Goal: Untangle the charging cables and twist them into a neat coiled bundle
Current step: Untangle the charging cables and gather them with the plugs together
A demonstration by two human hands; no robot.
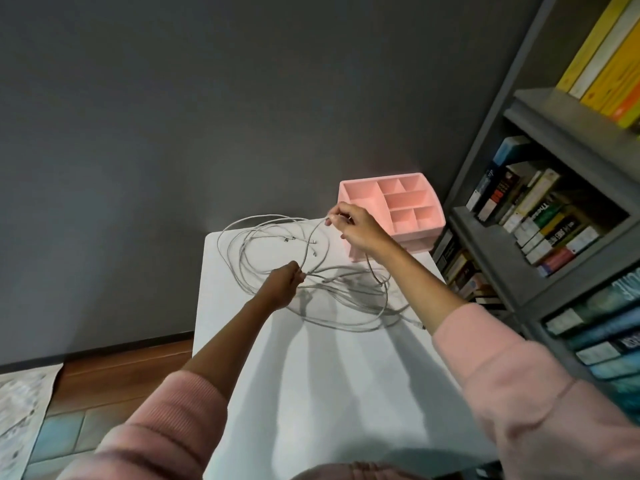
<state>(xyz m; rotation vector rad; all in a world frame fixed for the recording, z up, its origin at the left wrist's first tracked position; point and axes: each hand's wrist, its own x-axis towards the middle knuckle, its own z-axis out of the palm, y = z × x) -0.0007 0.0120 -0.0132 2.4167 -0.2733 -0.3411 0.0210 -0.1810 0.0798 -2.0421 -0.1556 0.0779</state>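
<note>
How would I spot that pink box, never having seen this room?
Find the white table against the grey wall. At its far right corner, beside the bookshelf, stands the pink organiser, just behind the right hand pinching a cable. It is the table's only box, split into open compartments.

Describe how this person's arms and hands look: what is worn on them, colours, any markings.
Both arms wear pink long sleeves, the left sleeve and right sleeve drawn back off the forearms. The left hand and right hand are ungloved; no watch, ring or bracelet shows. The right hand's nails look painted dark.
</note>
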